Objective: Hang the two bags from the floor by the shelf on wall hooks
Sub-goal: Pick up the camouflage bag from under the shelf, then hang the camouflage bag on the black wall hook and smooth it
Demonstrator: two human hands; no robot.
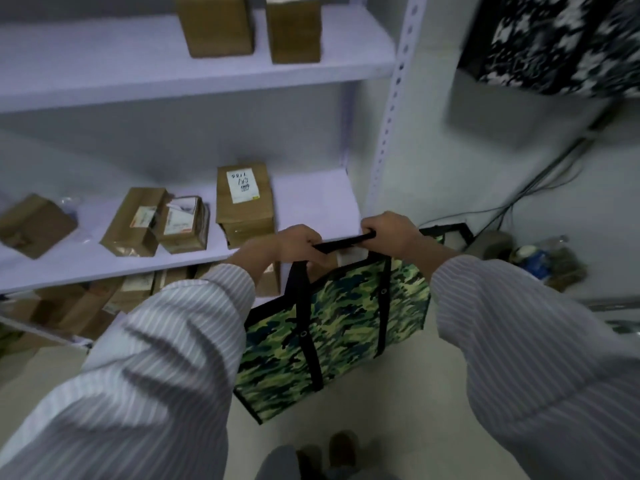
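Observation:
A green camouflage bag (pixel 341 327) with black straps hangs above the floor in front of me. My left hand (pixel 294 242) and my right hand (pixel 388 230) both grip its black handle (pixel 341 243), which is stretched between them. A second bag (pixel 561 43), black and white patterned, hangs high on the wall at the upper right. What holds it up is out of frame.
A white shelf unit (pixel 194 81) with several brown parcels stands to the left, its perforated post (pixel 393 109) just beyond my hands. Cables (pixel 540 188) run down the wall to clutter (pixel 540 261) on the floor at right. My shoes (pixel 332 452) show below.

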